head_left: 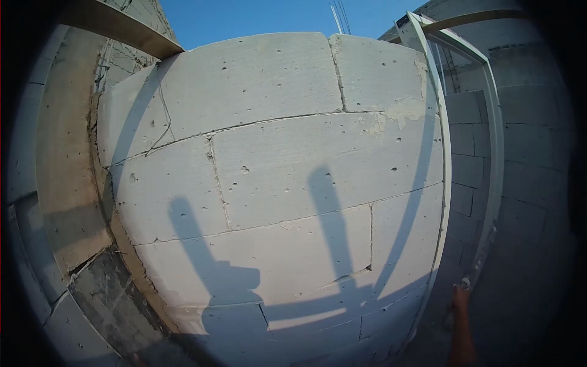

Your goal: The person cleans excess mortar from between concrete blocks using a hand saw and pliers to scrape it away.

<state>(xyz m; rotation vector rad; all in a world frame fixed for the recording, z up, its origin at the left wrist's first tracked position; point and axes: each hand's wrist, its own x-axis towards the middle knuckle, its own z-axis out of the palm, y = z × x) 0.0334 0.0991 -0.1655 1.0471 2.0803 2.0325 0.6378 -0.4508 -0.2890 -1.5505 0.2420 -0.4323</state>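
My right hand (461,298) is low at the right, in shade, with the forearm rising from the bottom edge. Its fingers look closed, and a small pale thing (465,283) shows at the top of the fist, too dim to name. Close beside it is the lower part of the white door frame (496,153). Of my left hand (137,360), only a faint, blurred bit appears at the bottom left edge; its fingers cannot be made out. In front of me stands a wall of pale blocks (324,153) with thin joints and small pits.
A concrete column (70,153) rises at the left, with a dark grey section (116,300) below. A wooden board (122,29) juts in at upper left. Shadows (232,281) fall on the wall. Behind the frame lies another block wall (529,165) in shade.
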